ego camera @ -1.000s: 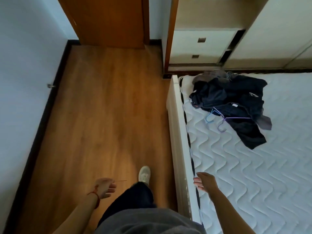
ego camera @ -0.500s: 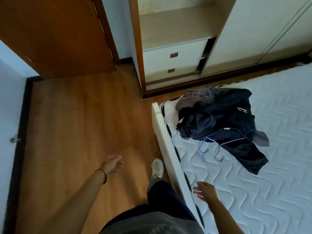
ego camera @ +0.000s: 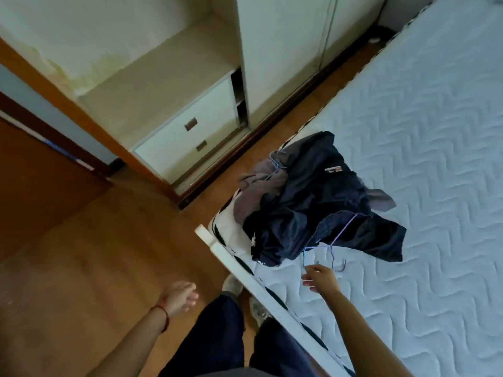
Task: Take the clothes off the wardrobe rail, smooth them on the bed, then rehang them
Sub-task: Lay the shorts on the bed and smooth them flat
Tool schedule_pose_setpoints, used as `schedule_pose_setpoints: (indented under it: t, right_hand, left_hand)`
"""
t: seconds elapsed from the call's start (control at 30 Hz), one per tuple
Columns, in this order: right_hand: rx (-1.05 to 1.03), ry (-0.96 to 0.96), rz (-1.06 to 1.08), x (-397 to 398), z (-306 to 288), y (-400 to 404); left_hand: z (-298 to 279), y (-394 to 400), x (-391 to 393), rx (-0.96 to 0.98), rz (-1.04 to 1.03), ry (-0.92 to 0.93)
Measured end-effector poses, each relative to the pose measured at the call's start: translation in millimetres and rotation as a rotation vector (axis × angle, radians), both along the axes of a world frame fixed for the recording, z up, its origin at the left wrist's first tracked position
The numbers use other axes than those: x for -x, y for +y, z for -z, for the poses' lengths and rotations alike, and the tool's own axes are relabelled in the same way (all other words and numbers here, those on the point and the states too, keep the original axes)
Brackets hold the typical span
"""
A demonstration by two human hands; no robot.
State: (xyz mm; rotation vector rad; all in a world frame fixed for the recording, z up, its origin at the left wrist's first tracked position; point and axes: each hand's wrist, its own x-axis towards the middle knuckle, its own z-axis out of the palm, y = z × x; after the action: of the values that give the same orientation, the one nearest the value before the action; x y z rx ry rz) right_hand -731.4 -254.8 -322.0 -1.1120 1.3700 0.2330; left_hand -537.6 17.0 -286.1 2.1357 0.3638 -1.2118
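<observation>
The empty, loosely spread right hand (ego camera: 321, 277) should lift 1 thin wire hanger hook (ego camera: 332, 257) gently, so the crumpled dark navy clothes (ego camera: 313, 210) separate without tangling on the white quilted bed (ego camera: 435, 159).

head view: single wide-angle camera worn on the person's head | faces forward and steeply down, frame tilted | near: person's legs at bottom centre | bed (ego camera: 424, 137) fills right half, floor (ego camera: 89, 257) lower left, wardrobe (ego camera: 190, 77) across upper left | edges bend with lens distortion | no second view
</observation>
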Motion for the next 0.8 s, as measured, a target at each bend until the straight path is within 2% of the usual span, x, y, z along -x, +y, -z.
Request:
schedule_pose_setpoints:
  t: [0.23,0.43,0.67,0.8]
  right_hand:
    - [-0.005,0.063,0.388,15.6,7.7,5.6]
    - [-0.103,0.05,0.72,-11.2,24.5,24.9]
    - [-0.181,0.004,0.993,-57.1,77.6,23.5]
    - [-0.27,0.04,1.075,-74.5,112.3,20.2]
  left_hand:
    - [20.4,-130.1,-65.8,0.039,0.517,-0.042]
    - [41.4,-259.4,-90.8,0.128,0.984,-0.067]
    - [75.5,-384.5,-77.9,0.283,1.37,-0.259]
    - [106.2,-444.2,-61.9,0.365,1.618,-0.47]
